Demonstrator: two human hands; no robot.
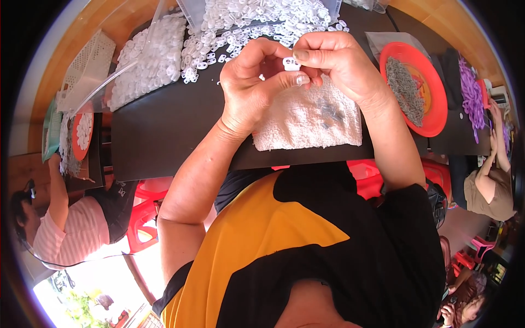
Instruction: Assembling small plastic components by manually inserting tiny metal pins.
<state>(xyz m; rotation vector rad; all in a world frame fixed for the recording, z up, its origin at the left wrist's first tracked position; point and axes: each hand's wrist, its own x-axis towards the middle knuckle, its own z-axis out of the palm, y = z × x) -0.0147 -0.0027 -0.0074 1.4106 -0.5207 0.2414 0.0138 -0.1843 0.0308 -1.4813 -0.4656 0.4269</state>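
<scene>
Between both hands, above a folded white towel (301, 128), is a small white plastic piece with two holes (291, 64). My left hand (250, 76) pinches it from below and the left, its thumb along the lower edge. From the right, my right hand (342, 63) has its thumb and forefinger closed at the piece's upper edge; its other fingers curl behind and are partly hidden. A little cluster of thin grey metal bits (331, 112) lies on the towel beneath my right wrist.
Loose white pieces (240, 38) spill from a clear bin at the back. Left of them is a clear bag of white parts (150, 60). A red basin (440, 104) at right holds grey metal bits (404, 90). Purple straps (471, 93) lie beyond it. People sit at both sides.
</scene>
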